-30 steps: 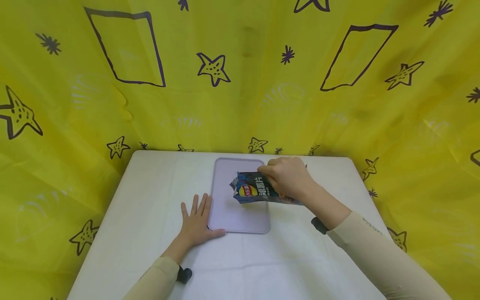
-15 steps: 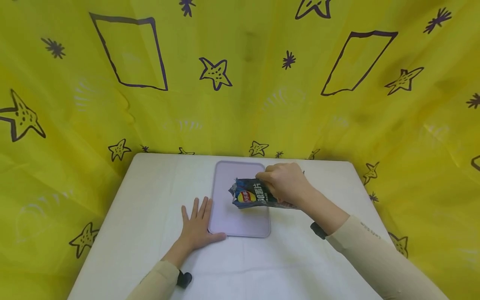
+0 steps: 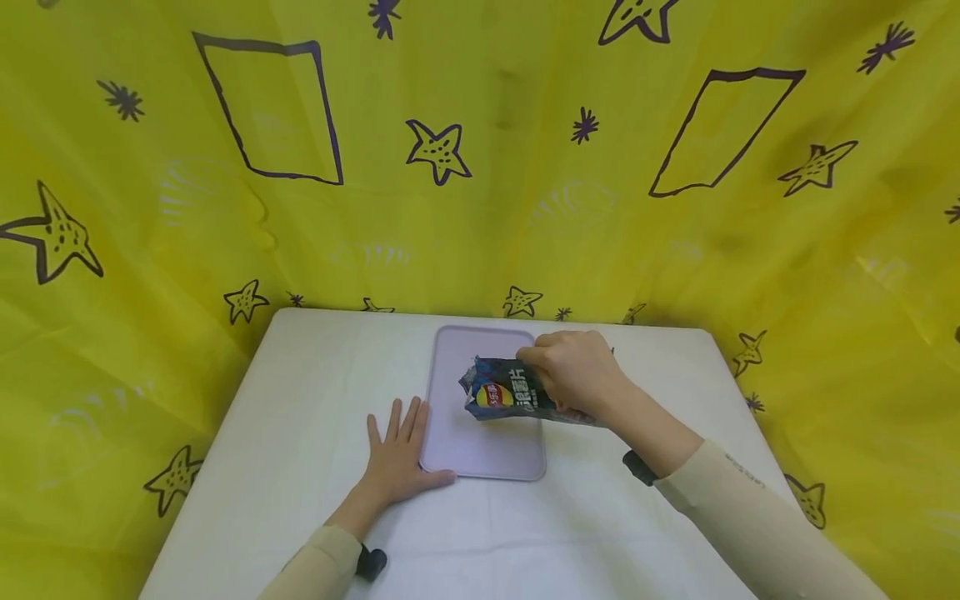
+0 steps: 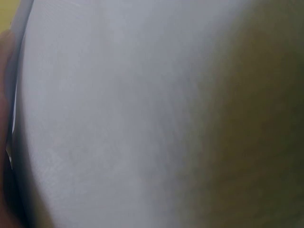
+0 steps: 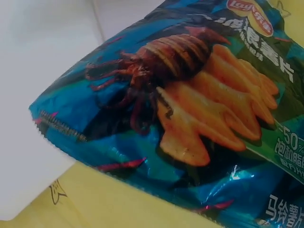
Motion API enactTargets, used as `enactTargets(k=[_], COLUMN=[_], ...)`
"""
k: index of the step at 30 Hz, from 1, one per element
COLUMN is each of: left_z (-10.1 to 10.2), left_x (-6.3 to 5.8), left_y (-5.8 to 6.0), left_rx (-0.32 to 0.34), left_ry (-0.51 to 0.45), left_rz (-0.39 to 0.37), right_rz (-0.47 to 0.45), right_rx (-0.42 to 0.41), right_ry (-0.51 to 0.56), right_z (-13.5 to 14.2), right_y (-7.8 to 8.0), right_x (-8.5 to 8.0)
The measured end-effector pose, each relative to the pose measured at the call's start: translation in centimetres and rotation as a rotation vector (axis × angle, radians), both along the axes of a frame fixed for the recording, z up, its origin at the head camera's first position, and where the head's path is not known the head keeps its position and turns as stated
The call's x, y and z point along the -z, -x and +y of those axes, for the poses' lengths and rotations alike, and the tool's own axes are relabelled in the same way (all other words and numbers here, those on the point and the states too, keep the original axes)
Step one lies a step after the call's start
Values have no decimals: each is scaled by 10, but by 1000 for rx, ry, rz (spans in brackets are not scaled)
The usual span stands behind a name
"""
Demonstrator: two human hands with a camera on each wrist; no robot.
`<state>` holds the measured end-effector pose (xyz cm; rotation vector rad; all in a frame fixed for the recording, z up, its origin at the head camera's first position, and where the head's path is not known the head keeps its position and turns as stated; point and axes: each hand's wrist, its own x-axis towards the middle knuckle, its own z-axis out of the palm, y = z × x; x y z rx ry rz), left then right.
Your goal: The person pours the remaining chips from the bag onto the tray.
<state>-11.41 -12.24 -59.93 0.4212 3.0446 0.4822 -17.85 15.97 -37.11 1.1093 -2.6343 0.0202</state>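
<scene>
My right hand (image 3: 577, 367) grips a bag of potato chips (image 3: 495, 392) and holds it sideways over the tray. The crumpled, ragged end of the bag points left, above the lilac rectangular tray (image 3: 483, 454). In the right wrist view, the blue chip bag (image 5: 180, 99) fills most of the picture, with a squid and wavy chips printed on it. My left hand (image 3: 396, 467) lies with fingers spread at the tray's front left corner, its thumb along the front edge. The left wrist view is mostly blurred white surface. What is inside the bag is hidden.
A white-covered table (image 3: 315, 400) carries the tray. Behind and around it hangs a yellow curtain (image 3: 480, 217) with drawn starfish and frames. Each wrist wears a dark strap device; the left device (image 3: 371, 564) shows beside the sleeve.
The whole scene sits slightly lower in the head view. The chip bag has shifted only a little over the tray, still in my right hand. My left hand keeps its place by the tray.
</scene>
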Motion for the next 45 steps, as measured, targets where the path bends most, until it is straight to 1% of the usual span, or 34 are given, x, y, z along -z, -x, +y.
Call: enactTargets(k=[5,13,17,21,28,33,39,42,45], left_z=[0,0,0,0,0,1,2,1,1], left_x=[0,2,3,4,4,3,1,1,1], left_y=[1,2,2,2,1,1,0,1,2], left_rx=[1,-1,0,2,1,1,5,8,10], left_ry=[9,8,6,4,9,12,18,24,31], left_rz=[0,0,6,7,12,12,1,-9,-31], right_rz=[-24,-18,-16,-9,0,-19,-33,-31,-25], right_rx=[-7,-22,-29,-36,-39,-32,1,-11,-28], right_ry=[-25,-60,-100,-119,-113,-109,-88,-59,-60], right_z=[-1,-2,-3,-4,-4,-4,-2,0,1], right_y=[0,1,1,1,0,-1,-1,-2,-1], right_x=[-1,-4,-4,-4,-4,-5,-6,-5,-4])
